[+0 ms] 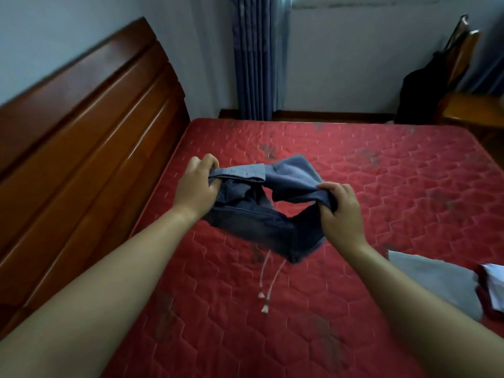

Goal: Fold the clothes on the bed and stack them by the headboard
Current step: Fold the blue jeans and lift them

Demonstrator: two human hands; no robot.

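Left hand (pixel 195 186) and right hand (pixel 341 211) pinched the bunched blue shorts (pixel 261 214) aloft; the dangling drawstrings (pixel 268 282) could get trapped in the fold.

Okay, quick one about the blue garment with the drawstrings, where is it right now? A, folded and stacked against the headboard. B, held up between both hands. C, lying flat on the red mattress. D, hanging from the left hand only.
B: the left hand and the right hand each grip an edge of the blue garment, which sags between them above the red mattress.
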